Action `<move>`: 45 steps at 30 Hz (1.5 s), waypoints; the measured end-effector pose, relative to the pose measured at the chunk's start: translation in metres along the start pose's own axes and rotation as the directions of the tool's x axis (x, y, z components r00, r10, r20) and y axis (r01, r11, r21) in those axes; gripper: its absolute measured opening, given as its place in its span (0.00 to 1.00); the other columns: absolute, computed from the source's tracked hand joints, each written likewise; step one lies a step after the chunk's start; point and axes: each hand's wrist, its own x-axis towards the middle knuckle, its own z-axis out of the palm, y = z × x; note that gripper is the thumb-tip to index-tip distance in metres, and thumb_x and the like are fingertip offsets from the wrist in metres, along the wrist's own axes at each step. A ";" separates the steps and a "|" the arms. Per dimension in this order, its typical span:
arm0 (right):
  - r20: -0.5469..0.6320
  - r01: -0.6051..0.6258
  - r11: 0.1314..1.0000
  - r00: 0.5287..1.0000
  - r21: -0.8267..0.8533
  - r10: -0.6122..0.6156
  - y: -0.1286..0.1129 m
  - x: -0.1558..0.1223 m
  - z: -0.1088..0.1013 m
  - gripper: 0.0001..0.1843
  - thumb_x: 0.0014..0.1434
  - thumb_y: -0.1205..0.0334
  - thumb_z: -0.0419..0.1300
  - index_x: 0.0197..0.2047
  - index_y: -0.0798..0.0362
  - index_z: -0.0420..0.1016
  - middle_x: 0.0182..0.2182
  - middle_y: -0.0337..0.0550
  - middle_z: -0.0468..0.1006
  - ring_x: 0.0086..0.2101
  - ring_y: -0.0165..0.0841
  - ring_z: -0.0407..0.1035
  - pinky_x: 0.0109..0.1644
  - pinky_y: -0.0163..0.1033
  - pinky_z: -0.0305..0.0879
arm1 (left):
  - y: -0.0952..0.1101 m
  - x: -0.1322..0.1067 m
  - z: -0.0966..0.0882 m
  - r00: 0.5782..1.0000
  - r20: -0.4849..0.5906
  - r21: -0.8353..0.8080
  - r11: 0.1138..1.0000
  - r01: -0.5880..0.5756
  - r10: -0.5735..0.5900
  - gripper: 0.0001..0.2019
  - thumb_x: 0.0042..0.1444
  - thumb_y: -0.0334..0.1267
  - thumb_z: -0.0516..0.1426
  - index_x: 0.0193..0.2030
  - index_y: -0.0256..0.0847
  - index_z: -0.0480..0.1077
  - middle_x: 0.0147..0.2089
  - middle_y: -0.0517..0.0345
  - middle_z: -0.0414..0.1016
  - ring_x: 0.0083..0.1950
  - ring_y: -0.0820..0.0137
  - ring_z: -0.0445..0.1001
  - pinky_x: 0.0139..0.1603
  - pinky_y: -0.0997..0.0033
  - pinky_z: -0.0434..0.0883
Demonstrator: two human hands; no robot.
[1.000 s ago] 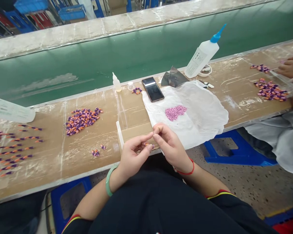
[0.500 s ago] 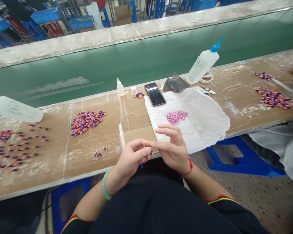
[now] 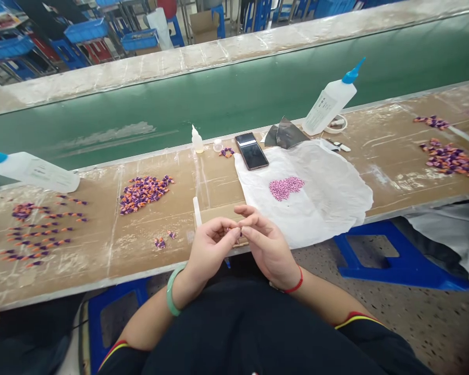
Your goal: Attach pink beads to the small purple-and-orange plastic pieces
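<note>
My left hand (image 3: 211, 249) and my right hand (image 3: 266, 245) meet fingertip to fingertip at the near edge of the brown bench (image 3: 140, 245). They pinch something tiny between them; the fingers hide most of it. A white sheet (image 3: 324, 192) lies just beyond my right hand, with a small heap of pink beads (image 3: 283, 187) on it. A pile of purple-and-orange pieces (image 3: 144, 191) lies beyond my left hand, and two loose pieces (image 3: 163, 239) sit closer. A thin white stick (image 3: 197, 210) lies by my left hand.
A black phone (image 3: 251, 151), a small glue bottle (image 3: 196, 140), a big squeeze bottle with a blue nozzle (image 3: 330, 101) and dark foil (image 3: 283, 134) stand at the back edge. Rows of finished pieces (image 3: 42, 234) lie left, another pile (image 3: 449, 156) right. Behind runs a green conveyor belt (image 3: 226, 99).
My right hand's fingers, spread half a second ago, have closed onto my left hand's fingertips. The co-worker's hand at the far right has left the view as the camera shifted.
</note>
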 end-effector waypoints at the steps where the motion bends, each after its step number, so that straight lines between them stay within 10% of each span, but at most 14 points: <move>1: -0.002 -0.004 1.000 1.000 0.004 0.004 0.000 0.000 0.001 0.06 0.53 0.56 0.71 0.30 0.47 0.81 0.50 0.41 0.73 0.47 0.36 0.70 0.54 0.45 0.68 | 0.000 0.000 0.000 1.000 -0.004 0.028 1.000 -0.012 0.012 0.09 0.52 0.40 0.64 0.28 0.37 0.73 0.24 0.60 0.72 0.26 0.75 0.67 0.28 0.75 0.66; 11: -0.009 0.147 0.955 0.988 -0.258 -0.155 0.004 -0.002 -0.005 0.03 0.56 0.60 0.66 0.33 0.50 0.80 0.36 0.41 0.72 0.39 0.32 0.70 0.46 0.40 0.69 | -0.003 0.002 0.001 0.997 -0.036 0.192 0.979 -0.060 0.068 0.08 0.51 0.38 0.60 0.25 0.39 0.69 0.19 0.66 0.62 0.21 0.77 0.57 0.23 0.76 0.59; 20: 0.346 0.378 0.610 0.922 -0.696 -0.176 -0.038 0.009 -0.015 0.05 0.57 0.68 0.58 0.30 0.52 0.71 0.25 0.37 0.73 0.27 0.29 0.65 0.33 0.36 0.63 | 0.007 0.004 -0.004 0.990 0.073 0.097 0.989 0.114 -0.121 0.12 0.48 0.43 0.63 0.24 0.38 0.68 0.20 0.65 0.64 0.22 0.77 0.58 0.25 0.76 0.60; 36: 0.429 0.381 0.602 0.901 -0.701 -0.071 -0.041 0.011 -0.012 0.06 0.55 0.70 0.55 0.27 0.52 0.67 0.21 0.35 0.70 0.23 0.26 0.62 0.28 0.32 0.60 | 0.012 0.007 -0.015 0.954 0.209 0.104 0.975 0.196 -0.214 0.13 0.46 0.44 0.65 0.24 0.38 0.69 0.21 0.63 0.66 0.23 0.77 0.61 0.25 0.76 0.61; 45: 0.553 0.498 0.509 0.831 -0.702 -0.051 -0.035 0.024 -0.012 0.07 0.61 0.68 0.52 0.30 0.51 0.62 0.24 0.35 0.67 0.25 0.27 0.60 0.29 0.33 0.59 | 0.003 -0.004 -0.041 0.976 0.087 0.036 0.980 0.197 -0.199 0.16 0.46 0.47 0.70 0.29 0.37 0.73 0.20 0.62 0.72 0.19 0.78 0.66 0.21 0.78 0.65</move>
